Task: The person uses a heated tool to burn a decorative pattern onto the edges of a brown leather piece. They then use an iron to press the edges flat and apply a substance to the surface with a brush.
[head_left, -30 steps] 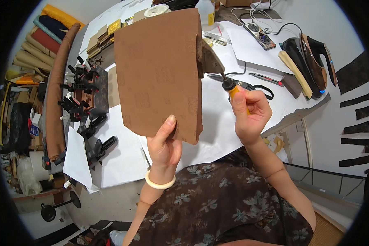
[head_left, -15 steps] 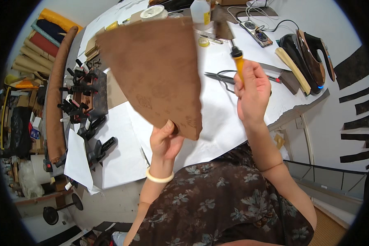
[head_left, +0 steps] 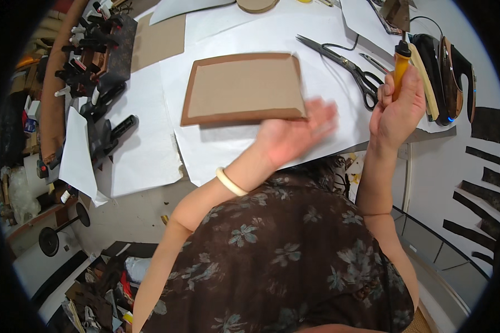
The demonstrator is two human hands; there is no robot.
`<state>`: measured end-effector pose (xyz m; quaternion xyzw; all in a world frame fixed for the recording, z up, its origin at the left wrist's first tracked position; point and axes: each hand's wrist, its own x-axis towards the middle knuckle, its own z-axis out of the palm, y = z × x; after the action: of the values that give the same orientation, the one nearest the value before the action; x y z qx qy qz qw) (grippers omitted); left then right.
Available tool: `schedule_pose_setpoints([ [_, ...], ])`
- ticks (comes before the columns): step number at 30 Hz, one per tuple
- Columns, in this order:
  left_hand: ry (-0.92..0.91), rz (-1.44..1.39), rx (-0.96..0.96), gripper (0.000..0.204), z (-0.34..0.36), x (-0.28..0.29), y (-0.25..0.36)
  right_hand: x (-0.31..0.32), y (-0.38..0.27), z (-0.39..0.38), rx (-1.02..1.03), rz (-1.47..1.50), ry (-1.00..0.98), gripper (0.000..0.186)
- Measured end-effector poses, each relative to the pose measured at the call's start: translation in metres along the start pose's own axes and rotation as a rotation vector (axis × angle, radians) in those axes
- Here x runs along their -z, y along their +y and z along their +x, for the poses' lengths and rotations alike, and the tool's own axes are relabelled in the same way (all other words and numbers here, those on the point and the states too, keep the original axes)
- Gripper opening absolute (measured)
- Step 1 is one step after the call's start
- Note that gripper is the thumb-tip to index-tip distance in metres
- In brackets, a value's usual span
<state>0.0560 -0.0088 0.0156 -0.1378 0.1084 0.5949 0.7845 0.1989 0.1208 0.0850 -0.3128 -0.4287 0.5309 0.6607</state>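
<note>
Over the white paper point(head_left: 216, 152), a beige panel point(head_left: 247, 86) with a brown border; the shadow below suggests its near edge sits raised. At the panel's near right corner, my left hand point(head_left: 297, 133) is open, fingers extended, perhaps to steady it; blur hides whether we touch. Right of the panel, my right hand point(head_left: 397, 108) grips a yellow-handled tool point(head_left: 401, 64) upright, probably to hold its blade clear; blade tip cut off. Scissors point(head_left: 345, 62) lie between. Beyond the panel, a round thing point(head_left: 258, 4), cropped, unidentifiable.
</note>
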Motion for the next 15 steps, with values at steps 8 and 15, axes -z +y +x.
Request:
schedule_pose_setpoints([
  [8, -0.306, 2.049, -0.717, 0.039, -0.069, -0.027, 0.077, 0.053, -0.016, 0.012, 0.107, -0.178, -0.075, 0.019],
  [15, 0.407, 2.800, -0.603, 0.056, -0.111, 0.020, 0.100, 0.071, -0.016, 0.009, 0.085, -0.370, -0.130, 0.018],
])
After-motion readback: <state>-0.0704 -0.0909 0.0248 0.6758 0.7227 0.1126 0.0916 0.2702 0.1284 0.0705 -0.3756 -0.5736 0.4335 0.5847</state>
